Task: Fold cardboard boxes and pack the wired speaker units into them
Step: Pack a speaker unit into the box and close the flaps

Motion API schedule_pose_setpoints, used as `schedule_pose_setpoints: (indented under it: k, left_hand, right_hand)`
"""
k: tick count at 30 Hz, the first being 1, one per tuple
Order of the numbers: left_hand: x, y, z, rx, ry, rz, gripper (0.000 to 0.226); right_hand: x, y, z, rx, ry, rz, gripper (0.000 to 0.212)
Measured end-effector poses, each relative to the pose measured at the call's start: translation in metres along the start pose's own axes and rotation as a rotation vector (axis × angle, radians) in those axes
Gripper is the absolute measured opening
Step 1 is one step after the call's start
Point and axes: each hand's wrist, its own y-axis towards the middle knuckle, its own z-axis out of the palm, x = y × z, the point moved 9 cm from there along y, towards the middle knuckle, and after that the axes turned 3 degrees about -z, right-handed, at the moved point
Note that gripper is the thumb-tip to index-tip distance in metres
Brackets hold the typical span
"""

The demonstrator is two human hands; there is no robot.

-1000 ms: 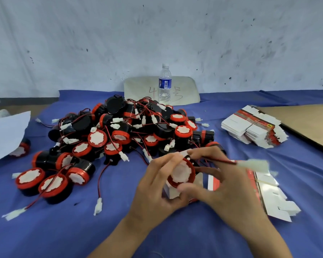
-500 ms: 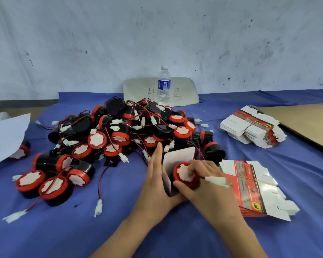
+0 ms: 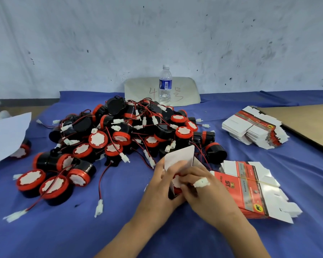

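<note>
Speaker unit [image 3: 176,180] pinched by right fingers [image 3: 187,178] inside box [image 3: 179,157]; left hand [image 3: 158,185] grips box.

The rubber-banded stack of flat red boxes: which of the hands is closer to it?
Right. The right hand, pushing a speaker unit into the open box, lies just left of the stack; the left hand holds the box's far side, farther left.

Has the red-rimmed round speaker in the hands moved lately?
Yes: the red-rimmed round speaker dropped into the white cardboard box, away from the clear plastic water bottle.
</note>
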Motion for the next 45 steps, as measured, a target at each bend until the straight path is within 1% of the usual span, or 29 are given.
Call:
schedule_pose_setpoints:
  k: [3, 5, 6, 7, 8, 10, 11, 12, 13, 14, 15, 16, 18, 20, 21, 24, 27, 28, 29, 30, 31, 33, 34, 36, 38, 40, 41, 43, 45]
  left_hand:
    - [-0.006, -0.002, 0.000, -0.017, 0.043, 0.036, 0.056]
    - [-0.005, -0.003, -0.001, -0.043, 0.068, 0.013, 0.035]
    - [-0.004, -0.003, -0.002, -0.055, 0.077, -0.010, 0.024]
    - [-0.003, -0.002, -0.003, -0.059, 0.091, -0.032, 0.017]
    - [-0.002, -0.002, -0.002, -0.057, 0.112, -0.046, 0.014]
    - [-0.003, -0.002, -0.002, -0.053, 0.163, -0.048, 0.013]
    - [-0.004, -0.001, -0.002, -0.054, 0.183, -0.046, 0.014]
    - [-0.005, -0.001, -0.002, -0.055, 0.194, -0.047, 0.014]
    - [-0.006, -0.001, -0.002, -0.056, 0.200, -0.045, 0.014]
    - [-0.006, 0.000, -0.002, -0.058, 0.210, -0.042, 0.015]
    - [-0.006, 0.000, -0.002, -0.057, 0.222, -0.043, 0.015]
    - [-0.006, 0.001, -0.002, -0.054, 0.228, -0.050, 0.016]
    - [-0.007, 0.000, -0.003, -0.059, 0.227, -0.049, 0.016]
    - [-0.009, 0.000, -0.003, -0.075, 0.250, -0.028, 0.018]
    - [-0.010, 0.000, -0.003, -0.079, 0.269, -0.020, 0.018]
    - [-0.013, 0.001, -0.001, -0.061, 0.301, -0.022, 0.022]
    - [-0.016, 0.001, -0.002, -0.066, 0.305, 0.000, 0.025]
    - [-0.017, 0.001, -0.001, -0.068, 0.281, 0.006, 0.023]
    - [-0.017, 0.000, -0.001, -0.072, 0.255, 0.016, 0.021]
    - [-0.017, 0.000, 0.000, -0.077, 0.230, 0.022, 0.019]
    - [-0.017, -0.001, 0.000, -0.078, 0.208, 0.022, 0.019]
    - [-0.017, -0.001, 0.001, -0.074, 0.191, 0.026, 0.018]
    - [-0.017, -0.001, 0.002, -0.068, 0.202, 0.030, 0.017]
    - [-0.016, -0.001, 0.003, -0.053, 0.225, 0.016, 0.015]
    - [-0.013, -0.001, 0.003, -0.050, 0.232, -0.002, 0.017]
    - [-0.014, -0.001, 0.003, -0.055, 0.241, 0.001, 0.018]
    - [-0.014, -0.001, 0.003, -0.060, 0.239, 0.005, 0.018]
    - [-0.013, -0.001, 0.003, -0.060, 0.227, 0.004, 0.017]
    - [-0.012, -0.001, 0.003, -0.058, 0.226, 0.010, 0.017]
  right_hand:
    - [-0.001, 0.000, -0.001, 0.013, 0.024, 0.006, 0.017]
    - [-0.004, -0.001, -0.008, -0.042, 0.100, 0.046, 0.012]
    - [-0.008, -0.001, -0.012, -0.087, 0.154, 0.072, 0.013]
    - [-0.012, -0.001, -0.016, -0.132, 0.208, 0.100, 0.022]
    - [-0.018, -0.002, -0.018, -0.165, 0.259, 0.134, 0.030]
    - [-0.027, -0.005, -0.020, -0.245, 0.348, 0.211, 0.036]
    - [-0.031, -0.007, -0.022, -0.310, 0.403, 0.244, 0.042]
    - [-0.033, -0.010, -0.025, -0.388, 0.468, 0.257, 0.052]
    - [-0.033, -0.014, -0.031, -0.475, 0.521, 0.245, 0.066]
    - [-0.032, -0.018, -0.038, -0.568, 0.561, 0.216, 0.073]
    - [-0.031, -0.023, -0.046, -0.656, 0.594, 0.180, 0.074]
    - [-0.029, -0.027, -0.052, -0.725, 0.605, 0.147, 0.069]
    - [-0.025, -0.031, -0.060, -0.799, 0.540, 0.094, 0.051]
    - [-0.021, -0.029, -0.059, -0.770, 0.452, 0.066, 0.027]
    - [-0.017, -0.027, -0.056, -0.729, 0.404, 0.053, 0.020]
    - [-0.009, -0.020, -0.048, -0.605, 0.316, 0.055, 0.020]
    - [-0.013, -0.014, -0.037, -0.482, 0.274, 0.090, 0.049]
    - [-0.015, -0.012, -0.031, -0.428, 0.244, 0.088, 0.049]
    - [-0.015, -0.010, -0.027, -0.386, 0.201, 0.067, 0.044]
    - [-0.013, -0.008, -0.025, -0.368, 0.153, 0.036, 0.032]
    - [-0.009, -0.008, -0.025, -0.378, 0.104, 0.002, 0.024]
    - [-0.001, -0.008, -0.028, -0.436, 0.005, -0.067, 0.017]
    - [0.000, -0.010, -0.031, -0.476, 0.000, -0.079, 0.015]
    - [-0.007, -0.016, -0.042, -0.594, 0.095, -0.046, 0.013]
    - [-0.020, -0.026, -0.054, -0.732, 0.203, 0.015, 0.017]
    - [-0.028, -0.032, -0.060, -0.802, 0.278, 0.057, 0.022]
    - [-0.032, -0.032, -0.059, -0.796, 0.312, 0.076, 0.025]
    - [-0.034, -0.027, -0.052, -0.717, 0.342, 0.094, 0.029]
    - [-0.027, -0.021, -0.043, -0.623, 0.234, 0.050, 0.027]
